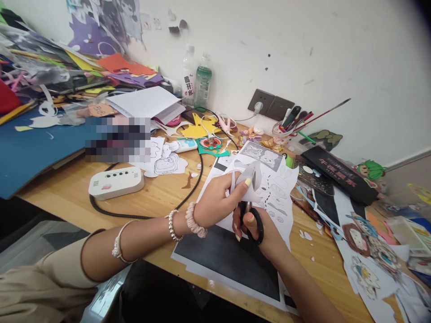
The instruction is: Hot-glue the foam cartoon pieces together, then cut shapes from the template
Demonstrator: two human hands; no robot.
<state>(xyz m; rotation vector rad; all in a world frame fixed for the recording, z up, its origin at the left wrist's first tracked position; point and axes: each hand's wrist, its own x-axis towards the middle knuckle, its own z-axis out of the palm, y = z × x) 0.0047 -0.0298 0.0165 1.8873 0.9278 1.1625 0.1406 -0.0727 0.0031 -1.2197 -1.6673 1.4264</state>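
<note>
My left hand [222, 197] pinches a small piece of white paper [255, 179] with a grey print on it, thumb in front and fingers behind. Just below it, my right hand [261, 231] is closed round the black-handled scissors [258, 226]. The scissor blades point up at the lower edge of the paper piece and are mostly hidden by it. Beneath both hands lie printed sheets [281, 197] with line-drawn animal shapes and dashed lines. Nearer to me, a sheet with a large black area [229, 260] rests at the table's front edge.
A white power strip [116, 182] with a black cable lies on the left. Two bottles [203, 80] stand by the wall. A pen holder [286, 130] and a black box [340, 175] sit at the back right. Paper cut-outs [367, 269] cover the right side.
</note>
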